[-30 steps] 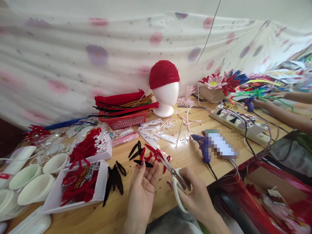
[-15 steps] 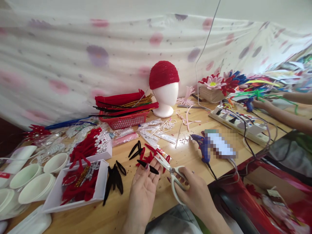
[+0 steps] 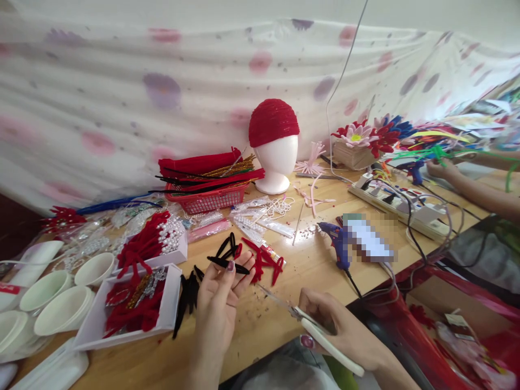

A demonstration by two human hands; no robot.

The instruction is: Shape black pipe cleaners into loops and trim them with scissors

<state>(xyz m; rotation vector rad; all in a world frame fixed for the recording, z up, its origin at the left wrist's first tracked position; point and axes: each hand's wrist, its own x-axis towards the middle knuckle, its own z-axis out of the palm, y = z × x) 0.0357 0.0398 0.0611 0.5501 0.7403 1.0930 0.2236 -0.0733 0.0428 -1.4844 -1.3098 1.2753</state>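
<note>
Between the thumb and fingers of my left hand (image 3: 217,306) is a black fuzzy petal-shaped piece (image 3: 219,261), lying roughly level. My right hand (image 3: 345,325) grips scissors (image 3: 325,337) with white handles, their blades pointing left, apart from the black piece. Just behind my left fingers lie black fuzzy loops (image 3: 226,244) on the wooden table. A small heap of red fuzzy loops (image 3: 266,261) rests to the right of my fingertips. Left of my left wrist are more black fuzzy pieces (image 3: 187,298), partly hidden by the hand.
A white box (image 3: 170,314) holds red, gold and silver pieces. Behind stand a red basket (image 3: 211,201) of fuzzy stems and a foam head (image 3: 280,157) in a red covering. A blue glue gun (image 3: 340,246) and power strip (image 3: 398,208) lie right. Another person's hands (image 3: 444,172) hold green stems.
My left hand has moved left and slightly up with the black piece. The scissors have dropped down and right, away from it, and turned. The other person's hands have shifted right.
</note>
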